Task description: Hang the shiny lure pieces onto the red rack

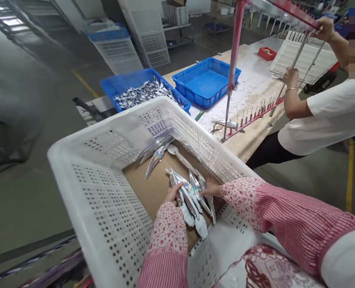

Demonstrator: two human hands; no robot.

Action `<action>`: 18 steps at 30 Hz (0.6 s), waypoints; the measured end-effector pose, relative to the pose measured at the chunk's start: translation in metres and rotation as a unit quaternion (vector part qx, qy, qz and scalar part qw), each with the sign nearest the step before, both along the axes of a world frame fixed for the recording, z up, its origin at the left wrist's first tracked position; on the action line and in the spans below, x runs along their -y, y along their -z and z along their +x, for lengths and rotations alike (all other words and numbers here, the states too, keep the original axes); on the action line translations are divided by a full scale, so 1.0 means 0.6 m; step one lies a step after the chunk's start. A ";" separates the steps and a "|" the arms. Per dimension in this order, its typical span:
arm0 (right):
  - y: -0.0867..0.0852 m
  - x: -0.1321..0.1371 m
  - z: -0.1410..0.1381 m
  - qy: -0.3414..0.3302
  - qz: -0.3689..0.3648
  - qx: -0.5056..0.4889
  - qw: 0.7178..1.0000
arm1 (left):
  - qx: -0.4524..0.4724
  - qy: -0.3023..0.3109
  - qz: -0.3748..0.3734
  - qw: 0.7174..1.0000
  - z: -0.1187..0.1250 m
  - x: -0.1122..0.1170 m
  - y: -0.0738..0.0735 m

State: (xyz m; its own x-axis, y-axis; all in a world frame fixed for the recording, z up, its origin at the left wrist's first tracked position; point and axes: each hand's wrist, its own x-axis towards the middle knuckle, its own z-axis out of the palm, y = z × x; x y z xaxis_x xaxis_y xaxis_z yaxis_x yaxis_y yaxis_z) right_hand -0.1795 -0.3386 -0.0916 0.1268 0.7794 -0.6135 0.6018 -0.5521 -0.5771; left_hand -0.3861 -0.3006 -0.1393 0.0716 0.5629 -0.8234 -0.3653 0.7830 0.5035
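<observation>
Pink striped sleeves (165, 268) reach down into a white basket (117, 122), where silver fish shapes (191, 204) lie bunched over brown cardboard (141, 194). The shapes look light, fairly stiff and slippery, best held loosely around their middles. Left hand (173, 195) angles forward, thumb on top, fingers grasping the bunch; right hand (212, 188) comes in sideways, touching it, though whether those fingers grip, I cannot tell.

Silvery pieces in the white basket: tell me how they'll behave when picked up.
The silvery pieces may slip against one another, since their surfaces look glossy. They are probably stiff rather than floppy: those by the left hand show firm, tapered outlines. Their long shape makes rolling end over end on the cardboard unlikely.
</observation>
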 end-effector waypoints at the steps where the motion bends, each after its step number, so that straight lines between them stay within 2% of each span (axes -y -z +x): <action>1: 0.001 -0.002 0.001 0.006 -0.014 -0.015 1.000 | 0.006 0.006 -0.001 1.000 -0.003 0.003 -0.002; 6: 0.001 -0.017 -0.019 0.012 -0.053 -0.119 0.991 | 0.043 0.059 -0.003 0.997 -0.008 0.015 -0.021; 9: 0.002 -0.023 -0.049 0.028 -0.056 -0.127 0.990 | 0.043 0.078 0.001 0.996 -0.008 0.016 -0.026; 12: 0.002 -0.024 -0.073 0.061 -0.051 -0.154 0.985 | 0.039 0.088 0.010 0.995 -0.008 0.016 -0.025; 14: -0.001 -0.019 -0.082 0.059 -0.039 -0.169 0.983 | 0.047 0.101 0.017 0.994 -0.008 0.019 -0.024; 18: -0.012 -0.005 -0.088 0.067 0.004 -0.138 0.988 | 0.079 0.135 0.024 0.987 -0.009 0.025 -0.034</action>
State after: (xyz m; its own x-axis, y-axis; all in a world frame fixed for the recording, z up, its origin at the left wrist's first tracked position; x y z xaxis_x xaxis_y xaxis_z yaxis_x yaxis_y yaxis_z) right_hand -0.2321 -0.3353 -0.0842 0.0577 0.7724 -0.6325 0.3430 -0.6104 -0.7140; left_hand -0.3913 -0.3158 -0.1190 0.3497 0.5440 -0.7627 -0.2235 0.8390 0.4960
